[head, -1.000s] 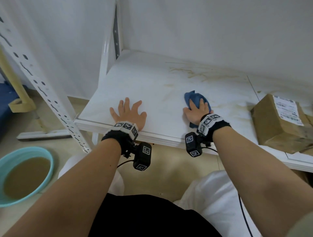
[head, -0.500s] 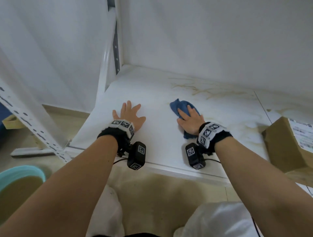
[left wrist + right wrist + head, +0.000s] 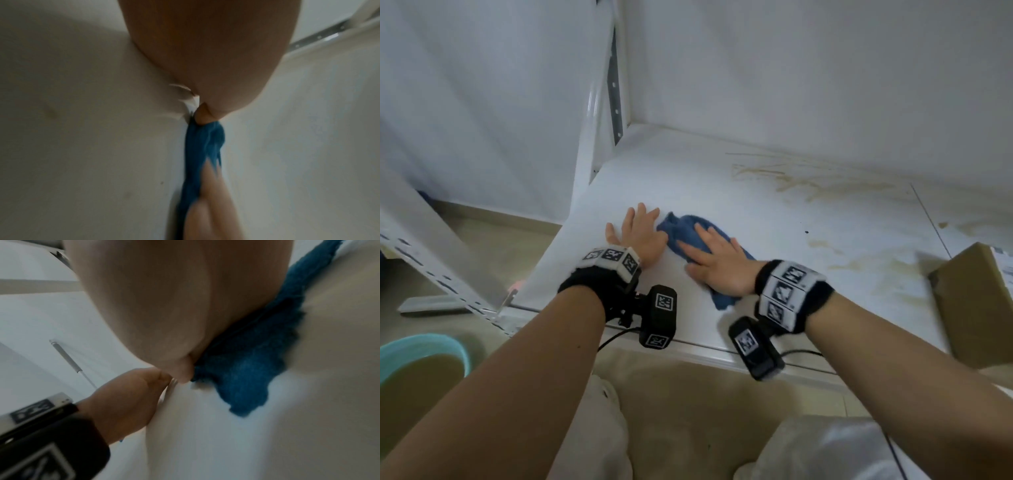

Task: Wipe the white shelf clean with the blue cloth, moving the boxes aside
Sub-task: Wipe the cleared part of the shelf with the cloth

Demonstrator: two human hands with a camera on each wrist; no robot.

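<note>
My right hand [image 3: 714,255] lies flat with straight fingers on the crumpled blue cloth [image 3: 685,233], pressing it onto the white shelf [image 3: 774,222]. The cloth [image 3: 246,366] bunches out beyond the palm in the right wrist view. Beside it, my left hand [image 3: 638,229] rests flat and spread on the shelf, its thumb side touching the cloth [image 3: 203,146]. Brown smears [image 3: 808,181] streak the shelf's back and right part. A brown cardboard box [image 3: 976,301] stands at the shelf's right edge of view.
A perforated white upright [image 3: 599,113] rises at the shelf's back left corner, a slanted one [image 3: 424,240] at the front left. On the tiled floor at lower left sits a teal basin [image 3: 421,373] of murky brown water. White walls enclose the shelf.
My right hand has slid the cloth leftward across the shelf until it meets my left hand. My head has moved in and left, so the box now sits at the frame's right edge.
</note>
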